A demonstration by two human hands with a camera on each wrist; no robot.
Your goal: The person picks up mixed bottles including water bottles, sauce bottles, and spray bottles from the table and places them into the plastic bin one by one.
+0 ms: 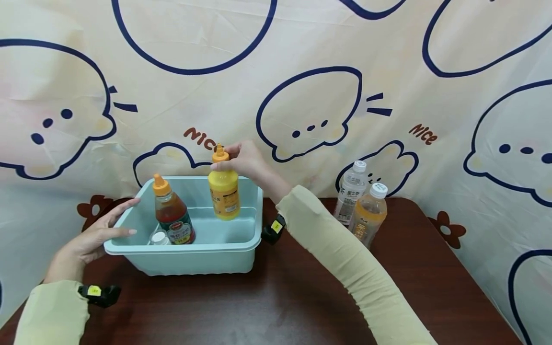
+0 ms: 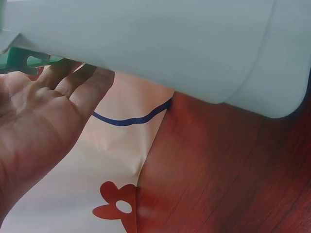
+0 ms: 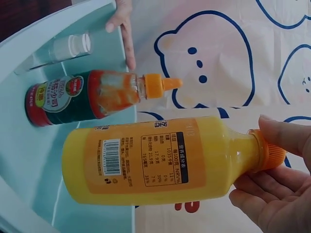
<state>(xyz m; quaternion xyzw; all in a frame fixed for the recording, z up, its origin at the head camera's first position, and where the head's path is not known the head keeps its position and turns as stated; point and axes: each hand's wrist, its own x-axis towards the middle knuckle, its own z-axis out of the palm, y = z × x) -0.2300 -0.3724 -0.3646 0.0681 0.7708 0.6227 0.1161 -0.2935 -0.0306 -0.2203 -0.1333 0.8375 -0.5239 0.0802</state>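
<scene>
Your right hand (image 1: 250, 160) pinches the yellow plastic squeeze bottle (image 1: 224, 184) by its orange cap (image 1: 220, 155); the bottle lies below that hand, long axis near-upright, within the pale-blue plastic tub (image 1: 185, 261). Your farther left hand (image 1: 92, 238) grips the tub's end.

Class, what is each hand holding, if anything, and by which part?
Right hand: yellow bottle, by its orange cap. Left hand: blue bin, by its left end.

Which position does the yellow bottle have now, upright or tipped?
The yellow bottle is upright: in the head view, its orange cap, pinched by the right hand, points up.
</scene>
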